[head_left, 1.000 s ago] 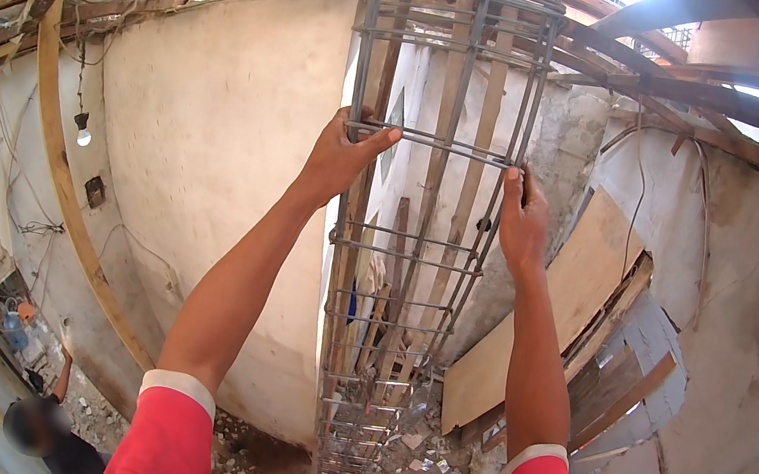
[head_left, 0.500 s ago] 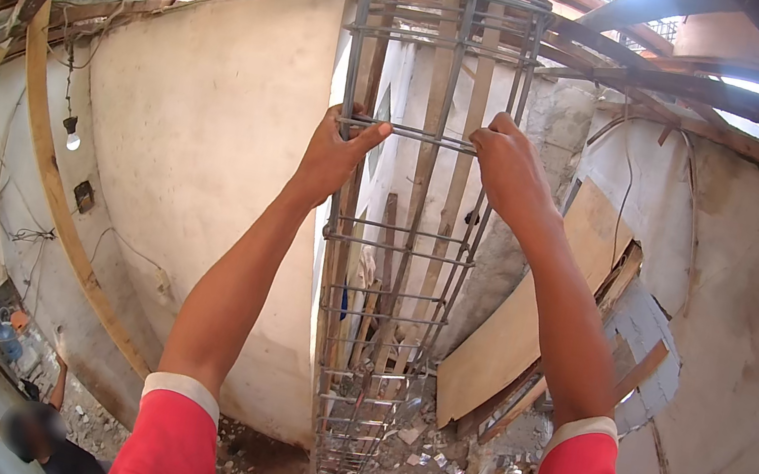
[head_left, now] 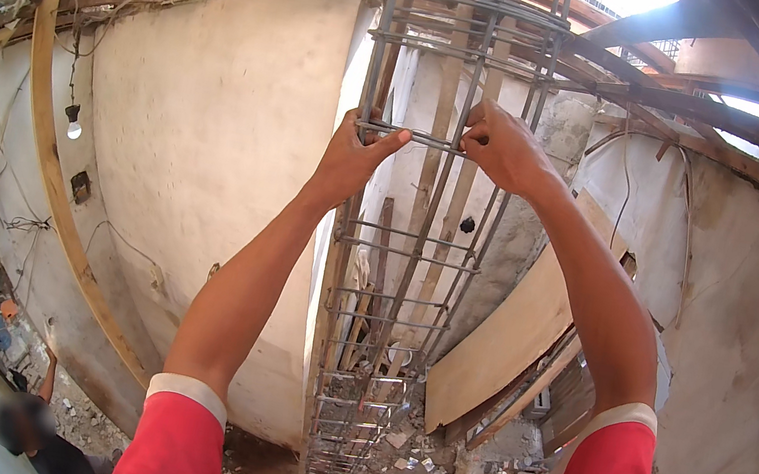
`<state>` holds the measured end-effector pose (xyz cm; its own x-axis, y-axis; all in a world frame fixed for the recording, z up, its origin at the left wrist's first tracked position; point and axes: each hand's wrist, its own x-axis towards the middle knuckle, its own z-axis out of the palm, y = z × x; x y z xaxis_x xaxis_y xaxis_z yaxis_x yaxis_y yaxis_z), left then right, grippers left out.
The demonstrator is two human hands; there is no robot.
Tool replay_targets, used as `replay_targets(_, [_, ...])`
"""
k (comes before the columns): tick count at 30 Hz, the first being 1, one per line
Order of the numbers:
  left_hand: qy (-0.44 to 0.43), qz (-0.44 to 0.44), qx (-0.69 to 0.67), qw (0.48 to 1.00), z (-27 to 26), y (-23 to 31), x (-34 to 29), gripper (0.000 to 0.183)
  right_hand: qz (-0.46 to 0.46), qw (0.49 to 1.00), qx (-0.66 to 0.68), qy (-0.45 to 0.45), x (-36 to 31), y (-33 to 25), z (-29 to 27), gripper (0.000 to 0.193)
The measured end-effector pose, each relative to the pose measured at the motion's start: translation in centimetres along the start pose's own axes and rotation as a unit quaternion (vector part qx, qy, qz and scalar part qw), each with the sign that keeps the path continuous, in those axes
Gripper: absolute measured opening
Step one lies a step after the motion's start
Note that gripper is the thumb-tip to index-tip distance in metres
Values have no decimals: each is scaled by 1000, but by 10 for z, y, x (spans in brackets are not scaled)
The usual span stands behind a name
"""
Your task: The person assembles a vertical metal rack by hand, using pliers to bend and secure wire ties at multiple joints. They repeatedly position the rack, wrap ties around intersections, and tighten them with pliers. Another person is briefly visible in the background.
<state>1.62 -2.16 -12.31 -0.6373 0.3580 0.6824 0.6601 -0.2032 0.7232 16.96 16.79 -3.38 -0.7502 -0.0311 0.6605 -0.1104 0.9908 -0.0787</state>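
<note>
A tall column cage of steel rebar rises in front of me, with square stirrups around its long upright bars. At chest height, my left hand is wrapped round the left corner of one stirrup, its thumb lying along the wire. My right hand has its fingers pinched together by the middle upright bar, at the same stirrup. Whether those fingertips hold the stirrup or a small tie wire is hidden. More stirrups sit bunched above my hands, and others are spaced out below.
Far below lies a rubble-strewn floor. A plywood sheet leans at the right. Wooden beams cross at the left and overhead. Another person is low at the left. A light bulb hangs by the left wall.
My right hand has moved left along the stirrup, from near its right corner to the middle bar. My left hand keeps its hold. The view has shifted slightly.
</note>
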Motion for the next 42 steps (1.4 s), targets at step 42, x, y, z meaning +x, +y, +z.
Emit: replay_targets(42, [19, 21, -1, 1000, 2, -3, -2, 82, -73, 986, 32, 147, -35, -17, 46, 17])
